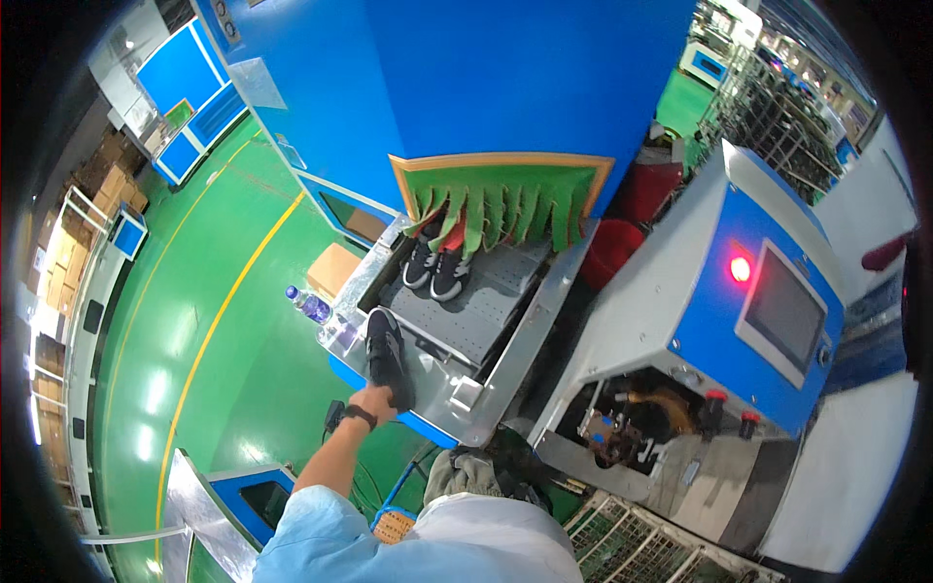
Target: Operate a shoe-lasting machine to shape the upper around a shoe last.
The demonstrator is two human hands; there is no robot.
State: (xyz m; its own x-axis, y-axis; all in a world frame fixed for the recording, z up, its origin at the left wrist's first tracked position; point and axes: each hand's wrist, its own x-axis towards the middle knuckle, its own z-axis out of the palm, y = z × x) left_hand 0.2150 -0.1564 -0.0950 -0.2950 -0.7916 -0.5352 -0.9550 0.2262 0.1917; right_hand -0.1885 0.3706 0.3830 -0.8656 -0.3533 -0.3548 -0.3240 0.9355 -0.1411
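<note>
My left hand [375, 400] is closed round the heel end of a black sneaker [387, 352], its toe pointing away from me. The sneaker is over the near left corner of a metal conveyor table [437, 384]; whether it touches the metal I cannot tell. Farther in, a pair of black sneakers with pale toes [434, 270] stands on the grey perforated belt [466, 311], partly under the green strip curtain [505, 199] of a blue machine [505, 78]. My right hand is out of view.
A plastic bottle with a purple cap [309, 304] stands at the table's left edge, near a cardboard box [333, 269]. To the right is a blue and white machine with a screen [785, 311] and lit red lamp [741, 268]. A wire rack [641, 549] is at lower right.
</note>
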